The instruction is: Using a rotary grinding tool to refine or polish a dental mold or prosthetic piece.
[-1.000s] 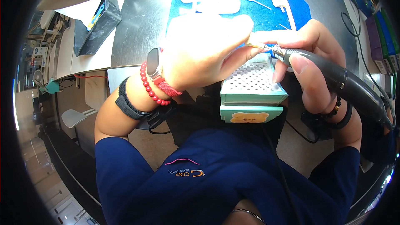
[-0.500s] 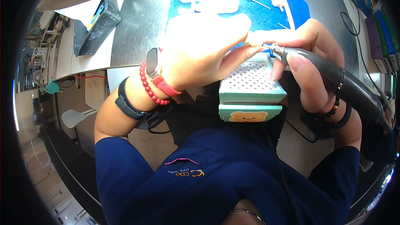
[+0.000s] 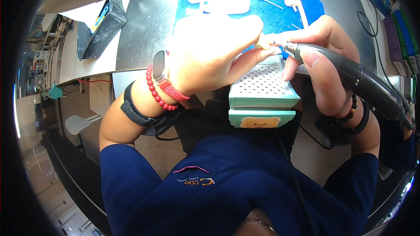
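My left hand (image 3: 214,50), washed out by bright light, pinches a small pale yellowish piece (image 3: 263,42) between thumb and fingertips; its exact kind is too small to tell. In my right hand (image 3: 326,74) is a black rotary handpiece (image 3: 378,94), gripped like a pen, its thin tip pointing left at the piece. Whether tip and piece touch I cannot tell. Just below both hands stands a mint-green box (image 3: 264,103) with a perforated white top (image 3: 261,83) and a bear picture on its front.
A blue mat (image 3: 316,11) lies behind my hands, bearing white shapes (image 3: 227,5), a small-headed stick (image 3: 269,2) and a long pale-handled tool (image 3: 302,14). At the left is a black bin (image 3: 103,30). Coloured upright folders (image 3: 396,43) and a cable (image 3: 376,39) are at the right.
My right hand and the handpiece have shifted slightly, the handpiece tilting a little. The pale piece shows more clearly at my left fingertips. My left arm is almost still.
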The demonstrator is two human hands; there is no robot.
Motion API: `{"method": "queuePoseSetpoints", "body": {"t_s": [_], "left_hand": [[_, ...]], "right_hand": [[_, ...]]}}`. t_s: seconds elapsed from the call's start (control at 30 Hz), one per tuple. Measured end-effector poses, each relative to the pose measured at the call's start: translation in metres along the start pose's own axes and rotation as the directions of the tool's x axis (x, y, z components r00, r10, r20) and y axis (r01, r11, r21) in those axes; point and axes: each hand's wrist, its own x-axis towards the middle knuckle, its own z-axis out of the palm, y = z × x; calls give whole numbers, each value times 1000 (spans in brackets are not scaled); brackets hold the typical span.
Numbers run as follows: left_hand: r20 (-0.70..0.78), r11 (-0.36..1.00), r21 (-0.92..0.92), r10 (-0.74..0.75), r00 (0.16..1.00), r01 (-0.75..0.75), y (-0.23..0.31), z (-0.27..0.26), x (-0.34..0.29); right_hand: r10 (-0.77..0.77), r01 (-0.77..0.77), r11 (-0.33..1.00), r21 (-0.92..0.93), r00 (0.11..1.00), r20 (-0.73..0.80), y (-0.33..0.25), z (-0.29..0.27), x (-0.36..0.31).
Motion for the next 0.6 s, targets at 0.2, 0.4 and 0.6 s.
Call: {"method": "queuePoseSetpoints", "body": {"t_s": [0.2, 0.4, 0.6], "left_hand": [[-25, 1000, -22, -11, 1000, 10, 1, 0, 0], [-4, 1000, 0, -19, 1000, 19, 1, 0, 1], [-25, 999, -37, -25, 999, 24, 2, 0, 0]], "right_hand": [[60, -60, 997, 38, 998, -7, -1, 2, 0], [35, -35, 999, -2, 999, -19, 0, 0, -1], [25, -24, 999, 38, 999, -29, -2, 2, 0]]}}
